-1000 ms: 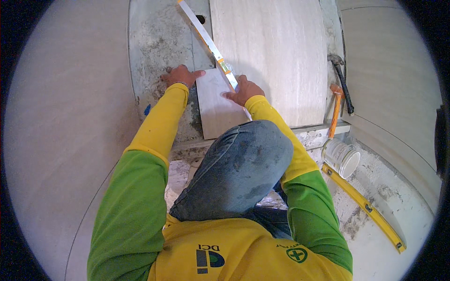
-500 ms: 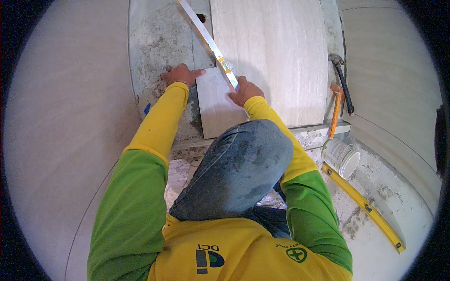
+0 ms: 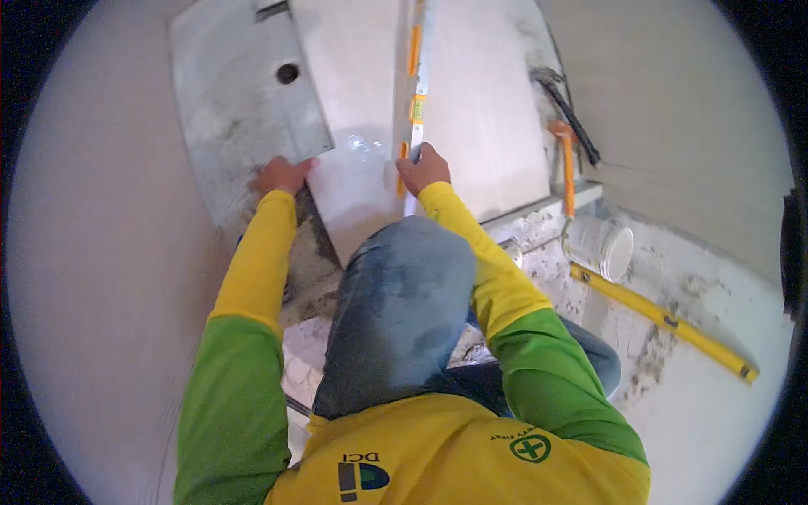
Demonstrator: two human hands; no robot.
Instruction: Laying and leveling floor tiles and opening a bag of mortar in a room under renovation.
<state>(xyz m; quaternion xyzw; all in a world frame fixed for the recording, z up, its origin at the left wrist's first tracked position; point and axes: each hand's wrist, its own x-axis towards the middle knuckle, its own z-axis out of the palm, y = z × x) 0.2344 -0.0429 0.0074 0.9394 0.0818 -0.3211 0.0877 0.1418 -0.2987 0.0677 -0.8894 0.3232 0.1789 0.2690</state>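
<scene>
A pale cut tile [image 3: 349, 198] lies beside larger pale tiles [image 3: 484, 93]. My left hand [image 3: 284, 175] rests at its left edge with the fingers apart, the thumb reaching onto the tile corner. Gripped near its close end by my right hand [image 3: 425, 170] is a long silver-and-yellow spirit level [image 3: 418, 88] with a green vial. It lies across the tiles, pointing almost straight away from me. My right fingers wrap round its side. My bent knee [image 3: 408, 286] hides the near part of the cut tile.
Rough grey cement [image 3: 231, 109] with a round dark hole [image 3: 288, 73] spreads at the left. Toward the right lie a dark hammer [image 3: 572, 118] and an orange-handled hammer [image 3: 568, 172]. Below them are a clear plastic tub [image 3: 599, 248] and a yellow spirit level [image 3: 665, 320].
The silver-and-yellow level has swung from slanting far left to pointing nearly straight away, with my right hand gripping it. My left hand stays at the tile's left edge. The view has shifted.
</scene>
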